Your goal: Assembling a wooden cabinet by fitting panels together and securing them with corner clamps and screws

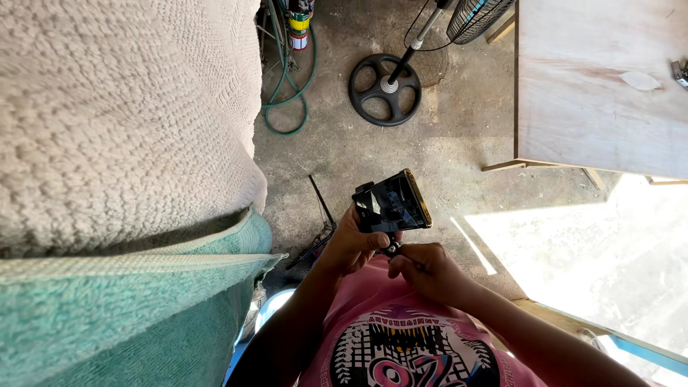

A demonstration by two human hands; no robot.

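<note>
In the head view, the person looks straight down at their own hands, which meet a little below the middle of the frame, above a pink printed shirt (pixel 401 344). The left hand (pixel 351 244) is closed around the lower edge of a dark phone (pixel 392 203) with a gold-coloured rim, holding it tilted with its glossy face toward the camera. The right hand (pixel 426 269) is curled just beneath, its fingertips pinched on a small dark knob or clamp part (pixel 391 249) at the phone's lower edge; whether that part is already fixed to the phone cannot be told.

The step in hand looks like fitting or adjusting a small mount on the phone, with the left hand steadying and the right hand doing the fine work. The next move would seem to call for a firm hold by the left hand and a careful small turn or press by the right fingertips.

Around them: a cream knitted cloth (pixel 122 115) fills the upper left of the frame, with a green towel (pixel 122 315) below it. On the concrete floor (pixel 444 136) at upper centre stands the round black base of a pedestal fan (pixel 385 89), with a green hose (pixel 287 97) coiled to its left. A pale wooden bench (pixel 595 93) occupies the upper right, and bright sunlight falls at lower right.
</note>
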